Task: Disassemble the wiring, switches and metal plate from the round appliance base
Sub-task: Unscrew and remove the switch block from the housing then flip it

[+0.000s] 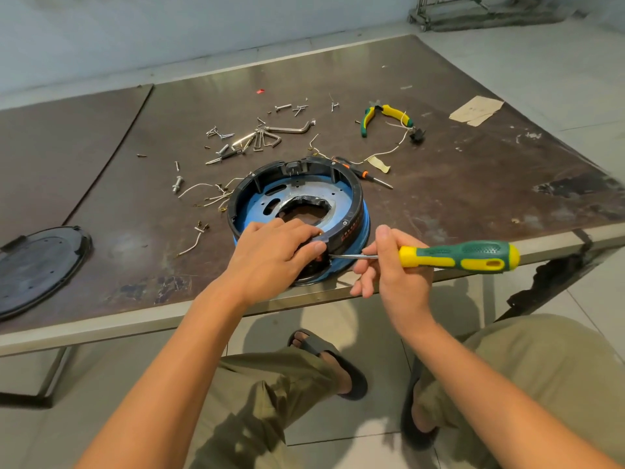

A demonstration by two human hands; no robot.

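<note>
The round appliance base point(351, 194), black-rimmed with a blue band, sits near the table's front edge. Inside it lies a blue-tinted metal plate point(270, 201) with a large ragged hole in the middle. My left hand point(274, 255) grips the near rim of the base, fingers curled over the edge and thumb on the outside. My right hand point(389, 265) holds a green and yellow screwdriver point(460, 255) level, pinching its shaft. The tip pokes into the side of the base just below my left thumb. What the tip touches is hidden.
Loose screws, hex keys point(267, 137) and cut white wires point(209, 194) lie scattered behind the base. Green-yellow pliers point(382, 116) and a small orange-black screwdriver point(368, 176) lie at the back right. A black round cover point(37, 265) rests at the left edge. My legs are below the table edge.
</note>
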